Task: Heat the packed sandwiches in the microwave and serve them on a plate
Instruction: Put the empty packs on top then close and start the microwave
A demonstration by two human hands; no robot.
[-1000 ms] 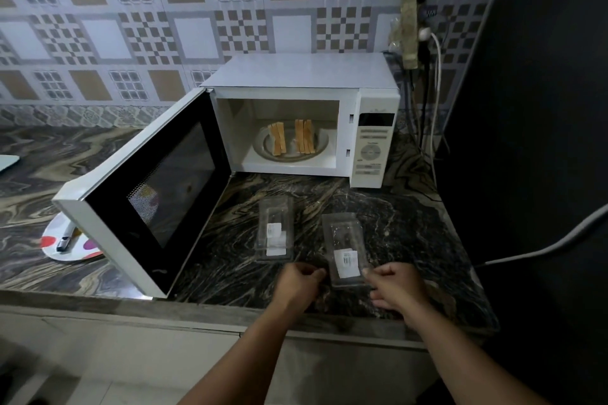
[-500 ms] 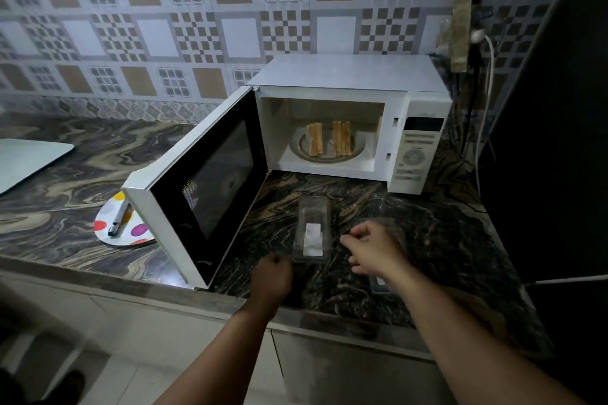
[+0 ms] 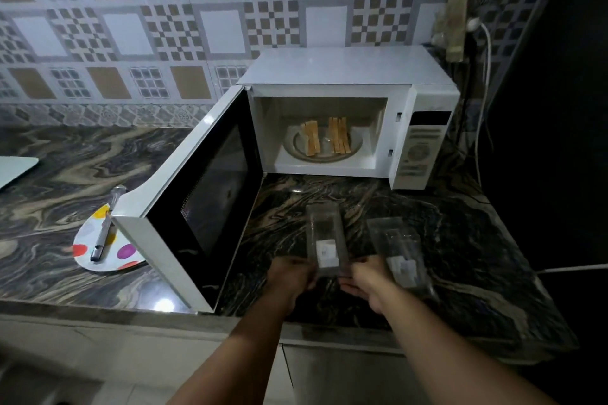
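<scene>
Inside the open microwave (image 3: 355, 115), on its round glass turntable (image 3: 324, 145), my two sandwiches (image 3: 339, 139) stand on edge side by side, a small gap between them, out of their packs. The microwave door (image 3: 200, 197) swings wide to the left over the marbled desk (image 3: 460, 240).

In front of the microwave lie two clear plastic packs. My left hand (image 3: 291, 278) and right hand (image 3: 367, 276) both meet at the near end of the left pack (image 3: 325, 238), fingers curled against its sides; it looks pinched between them, though I cannot tell how firmly. The right pack (image 3: 399, 253) lies just beside it, by my right wrist, with a white label showing on each.

Left of the door, partly hidden behind it, sits a white plate (image 3: 88, 256) with coloured dots, a metal utensil (image 3: 105, 227) lying across it. A power cord (image 3: 482, 102) hangs down the wall right of the microwave.
</scene>
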